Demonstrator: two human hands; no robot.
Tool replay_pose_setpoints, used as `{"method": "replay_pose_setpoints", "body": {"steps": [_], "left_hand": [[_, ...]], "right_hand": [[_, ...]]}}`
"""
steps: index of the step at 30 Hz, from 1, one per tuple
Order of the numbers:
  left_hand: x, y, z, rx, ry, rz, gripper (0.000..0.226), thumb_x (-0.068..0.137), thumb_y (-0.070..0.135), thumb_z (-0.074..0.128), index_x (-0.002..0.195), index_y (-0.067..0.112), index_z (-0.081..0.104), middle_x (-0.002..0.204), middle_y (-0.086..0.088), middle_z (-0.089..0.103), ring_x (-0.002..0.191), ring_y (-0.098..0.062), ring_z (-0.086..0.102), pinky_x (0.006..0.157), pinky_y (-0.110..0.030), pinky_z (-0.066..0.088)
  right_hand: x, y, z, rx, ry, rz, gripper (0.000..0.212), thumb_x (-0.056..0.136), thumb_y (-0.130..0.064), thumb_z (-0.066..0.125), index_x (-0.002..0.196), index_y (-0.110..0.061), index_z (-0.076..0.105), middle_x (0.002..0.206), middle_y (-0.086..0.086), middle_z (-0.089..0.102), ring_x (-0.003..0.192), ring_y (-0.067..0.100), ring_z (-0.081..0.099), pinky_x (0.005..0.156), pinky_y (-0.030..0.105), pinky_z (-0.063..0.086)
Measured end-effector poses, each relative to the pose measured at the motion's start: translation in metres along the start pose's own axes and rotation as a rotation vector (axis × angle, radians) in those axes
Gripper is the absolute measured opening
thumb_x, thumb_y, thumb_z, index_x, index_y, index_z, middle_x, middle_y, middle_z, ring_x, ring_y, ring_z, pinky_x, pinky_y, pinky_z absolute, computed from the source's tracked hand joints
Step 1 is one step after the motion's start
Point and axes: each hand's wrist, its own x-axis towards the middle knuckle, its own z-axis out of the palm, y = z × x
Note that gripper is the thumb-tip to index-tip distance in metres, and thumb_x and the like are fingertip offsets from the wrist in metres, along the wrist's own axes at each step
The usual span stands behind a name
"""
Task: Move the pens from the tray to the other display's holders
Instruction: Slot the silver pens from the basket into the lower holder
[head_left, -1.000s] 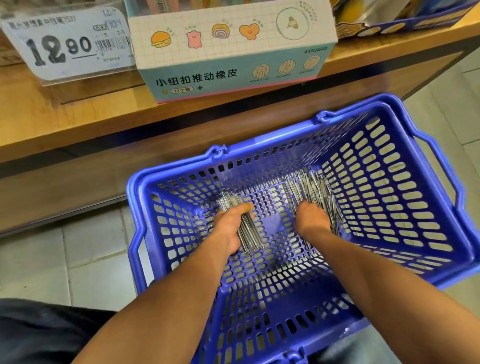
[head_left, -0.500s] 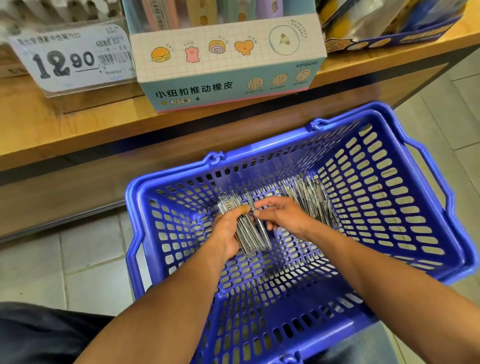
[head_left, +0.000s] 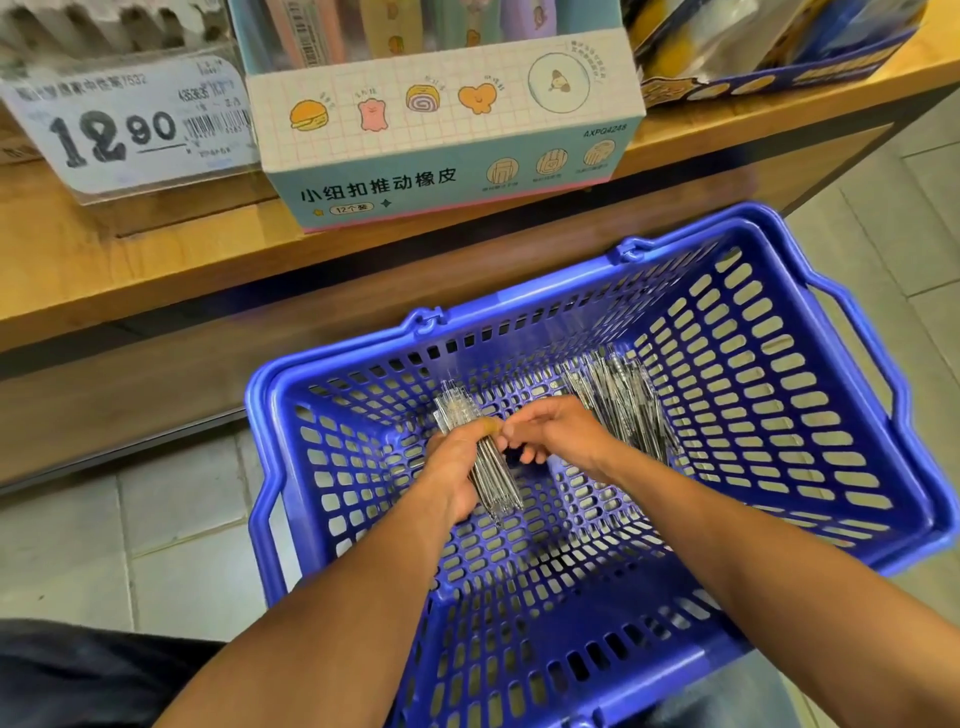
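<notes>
A wooden shelf (head_left: 156, 270) carries one price tag (head_left: 130, 124) and one eraser box (head_left: 441, 140), and below it on the tiled floor stands one blue basket (head_left: 810, 364). Inside, the left hand (head_left: 457, 467) clenches a bundle of pens (head_left: 488, 467) near the basket's far-left corner, while the right hand (head_left: 561, 436), fingers curled, pinches at that bundle's upper end. A second, loose heap of pens (head_left: 623, 405) lies just behind the right hand toward the far-right corner, too many to count.
</notes>
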Motion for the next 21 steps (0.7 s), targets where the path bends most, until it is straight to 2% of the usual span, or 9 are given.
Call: {"method": "replay_pose_setpoints", "body": {"steps": [2, 4, 5, 7, 9, 11, 14, 18, 21], "left_hand": [[0.002, -0.001, 0.001, 0.008, 0.037, 0.007, 0.037, 0.086, 0.007, 0.069, 0.121, -0.003, 0.061, 0.066, -0.009, 0.069, 0.056, -0.02, 0.064, 0.064, -0.035, 0.055], [0.003, -0.002, 0.0, 0.009, 0.038, 0.001, 0.037, 0.087, 0.006, 0.067, 0.122, -0.002, 0.061, 0.064, -0.008, 0.069, 0.055, -0.02, 0.064, 0.065, -0.037, 0.055], [0.003, -0.002, 0.0, 0.006, 0.036, 0.0, 0.037, 0.087, 0.006, 0.067, 0.122, -0.002, 0.06, 0.064, -0.008, 0.069, 0.055, -0.02, 0.063, 0.065, -0.038, 0.055], [0.003, -0.003, -0.001, -0.003, 0.027, -0.002, 0.034, 0.087, 0.005, 0.067, 0.119, -0.001, 0.06, 0.064, -0.007, 0.068, 0.055, -0.02, 0.063, 0.064, -0.037, 0.055], [0.005, -0.004, -0.002, 0.0, 0.023, -0.002, 0.028, 0.086, 0.005, 0.067, 0.113, 0.0, 0.063, 0.064, -0.007, 0.067, 0.055, -0.02, 0.062, 0.063, -0.037, 0.055], [0.006, -0.004, -0.002, 0.0, 0.024, -0.008, 0.027, 0.086, 0.005, 0.067, 0.112, 0.0, 0.064, 0.065, -0.008, 0.068, 0.056, -0.019, 0.063, 0.064, -0.037, 0.055], [0.008, -0.006, -0.003, -0.001, 0.048, -0.018, 0.033, 0.085, 0.006, 0.07, 0.116, -0.002, 0.063, 0.067, -0.009, 0.07, 0.059, -0.019, 0.066, 0.071, -0.04, 0.057], [0.01, -0.007, -0.003, 0.004, 0.057, -0.018, 0.037, 0.084, 0.007, 0.072, 0.119, -0.001, 0.063, 0.067, -0.008, 0.072, 0.058, -0.018, 0.067, 0.065, -0.037, 0.058], [0.009, -0.007, -0.003, 0.01, 0.059, -0.016, 0.039, 0.084, 0.007, 0.072, 0.121, -0.002, 0.062, 0.067, -0.008, 0.071, 0.059, -0.017, 0.068, 0.059, -0.033, 0.058]], "right_hand": [[0.009, 0.01, -0.013, -0.125, 0.207, 0.051, 0.009, 0.087, -0.005, 0.066, 0.086, -0.013, 0.071, 0.084, 0.009, 0.072, 0.06, 0.011, 0.065, 0.058, 0.023, 0.055], [0.015, 0.022, -0.026, -0.446, 0.41, 0.107, 0.006, 0.091, -0.012, 0.064, 0.097, -0.011, 0.065, 0.089, 0.008, 0.07, 0.072, 0.017, 0.065, 0.068, 0.029, 0.055], [0.016, 0.027, -0.031, -0.619, 0.457, 0.142, 0.014, 0.092, -0.015, 0.063, 0.105, -0.011, 0.062, 0.093, 0.009, 0.069, 0.08, 0.022, 0.066, 0.072, 0.03, 0.054], [0.017, 0.034, -0.034, -0.851, 0.45, 0.205, 0.025, 0.094, -0.016, 0.06, 0.118, -0.008, 0.056, 0.104, 0.013, 0.066, 0.092, 0.029, 0.064, 0.077, 0.033, 0.053], [0.017, 0.037, -0.03, -0.984, 0.403, 0.236, 0.025, 0.096, -0.013, 0.055, 0.12, -0.006, 0.052, 0.107, 0.015, 0.066, 0.096, 0.031, 0.064, 0.079, 0.035, 0.053], [0.02, 0.04, -0.023, -1.05, 0.391, 0.241, 0.02, 0.097, -0.009, 0.052, 0.116, -0.004, 0.053, 0.105, 0.014, 0.066, 0.093, 0.029, 0.064, 0.073, 0.035, 0.051], [0.023, 0.042, -0.015, -1.016, 0.482, 0.219, 0.021, 0.095, -0.006, 0.053, 0.116, -0.005, 0.049, 0.105, 0.014, 0.063, 0.087, 0.028, 0.062, 0.065, 0.033, 0.044], [0.024, 0.046, -0.017, -0.933, 0.592, 0.256, 0.042, 0.091, -0.001, 0.054, 0.13, -0.003, 0.037, 0.128, 0.018, 0.049, 0.102, 0.033, 0.061, 0.079, 0.039, 0.05], [0.025, 0.05, -0.021, -1.027, 0.55, 0.278, 0.038, 0.093, -0.002, 0.05, 0.13, 0.0, 0.04, 0.12, 0.019, 0.058, 0.104, 0.032, 0.062, 0.082, 0.036, 0.051]]}}
